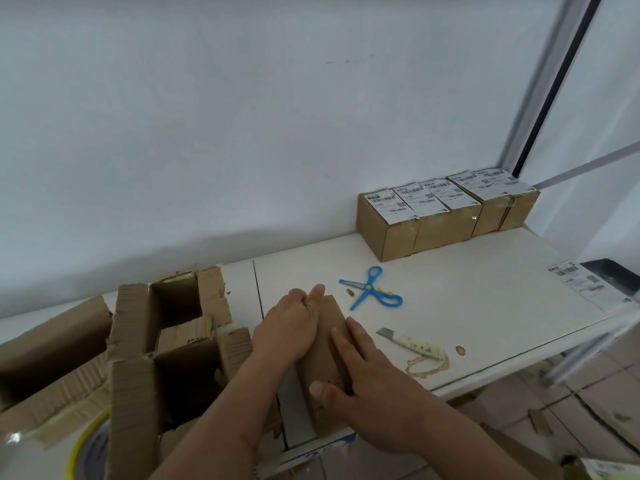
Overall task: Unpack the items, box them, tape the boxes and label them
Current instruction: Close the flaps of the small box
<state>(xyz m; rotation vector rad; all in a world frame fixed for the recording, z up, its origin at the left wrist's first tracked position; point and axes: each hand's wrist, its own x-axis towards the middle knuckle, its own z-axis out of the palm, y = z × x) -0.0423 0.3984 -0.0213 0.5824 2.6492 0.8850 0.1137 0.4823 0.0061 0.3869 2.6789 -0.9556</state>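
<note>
head view: one flat brown cardboard box (323, 362) lay on the white table (485, 289), near the front edge, between the two hands. the left hand (289, 329) rested against its left side, fingers curled at the far corner and gripping the board there. the right hand (367, 372) lay on its right side, fingers straight and pressed flat, thumb on the near end. five taped and labelled boxes (446, 216) stood in a touching row at the far right, against the wall. one pair of blue scissors (372, 289) lay just beyond the hands; one utility knife (412, 344) lay to the right. one loose label (588, 285) sat at the right edge. two open cartons (176, 306) stood at left, and one tape roll (86, 448) showed at the near left corner.
</note>
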